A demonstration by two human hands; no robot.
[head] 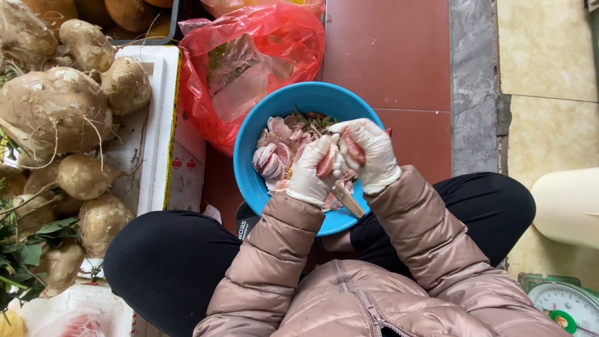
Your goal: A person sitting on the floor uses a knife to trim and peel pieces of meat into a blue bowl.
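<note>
A crumpled red plastic bag [249, 68] lay above the blue bowl, clear wrapping inside it. Left of it stood a white foam box [159, 125] bearing small red labels [185, 163]. A scale dial [566, 307], white and green-rimmed, showed at the bottom right, perhaps partly cropped.

Blue bowl [256, 181] hemmed at 10 to 12 o'clock by red plastic bag [249, 68], touching its rim; white foam box [159, 125] of brown tubers [56, 112] blocks 9 o'clock. Open red floor tile [387, 56] at 1 o'clock gives free passage. Knees close 6 o'clock; scale [568, 306] and cream container [568, 206] stand well apart at 4 o'clock.
</note>
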